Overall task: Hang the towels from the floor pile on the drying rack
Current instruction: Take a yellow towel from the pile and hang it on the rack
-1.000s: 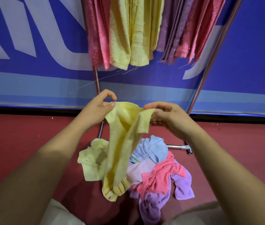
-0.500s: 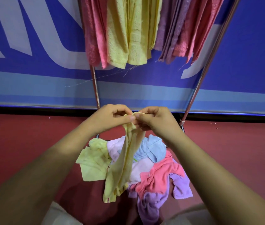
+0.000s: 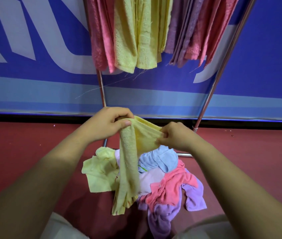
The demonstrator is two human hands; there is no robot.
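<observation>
Two hands up in front, both on one yellow towel [image 3: 129, 163]. Left hand [image 3: 107, 125] pinching the top corner between thumb and curled fingers. Right hand [image 3: 174, 137] pinching the top edge a little to the right, fingers curled in tight. A short bit of edge pulled flat between them. The rest of it hanging down in a long thin strip, with its low end at the near side of the floor pile [image 3: 162, 181].

Lots of open red floor [image 3: 33, 144] to the left and right of the pile. Far side shut off by a blue wall [image 3: 33, 80]. Drying rack [image 3: 185, 154] just beyond the pile, with one shiny pole on the left [image 3: 102, 90] and one leaning pole on the right [image 3: 223, 66]. Open gap between the poles, under the hung towels.

Four bunches on the rack, left to right: pink [image 3: 100, 40], yellow [image 3: 136, 40], purple [image 3: 183, 37], pink again [image 3: 211, 31]. Too tightly packed to count one by one.

Five colours in the pile: pale yellow at the left [image 3: 98, 171], light blue at the far side [image 3: 162, 159], pale pink in the middle [image 3: 150, 180], bright pink [image 3: 173, 187] and purple [image 3: 164, 214] at the near right.
</observation>
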